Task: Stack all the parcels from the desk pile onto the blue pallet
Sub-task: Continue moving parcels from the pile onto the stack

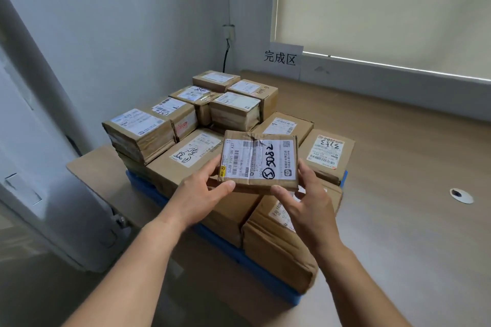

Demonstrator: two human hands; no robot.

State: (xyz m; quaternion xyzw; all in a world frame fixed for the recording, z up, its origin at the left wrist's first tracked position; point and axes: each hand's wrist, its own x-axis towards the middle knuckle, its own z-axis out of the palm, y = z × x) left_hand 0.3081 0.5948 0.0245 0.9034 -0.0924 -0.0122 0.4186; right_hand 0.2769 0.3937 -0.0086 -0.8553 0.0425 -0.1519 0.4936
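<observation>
Evenly lit, moderately bright, soft daylight look; diffuse glow through drawn roller blind (385, 8) upper right, with thin strip of glare along its lower edge; cool bluish cast on left wall (119, 21), warmer on wooden surface (398, 141); only soft, short shadows, darkest in gaps between stacked parcels (202, 125) and under blue pallet (239, 257) edge; no blown highlights on labels; sharp in centre, marker writing on held parcel (259, 160) readable; slightly soft toward corners; strong wide-angle bending at edges, white upright unit (39, 141) at far left leaning and curved, bottom of frame stretched.
</observation>
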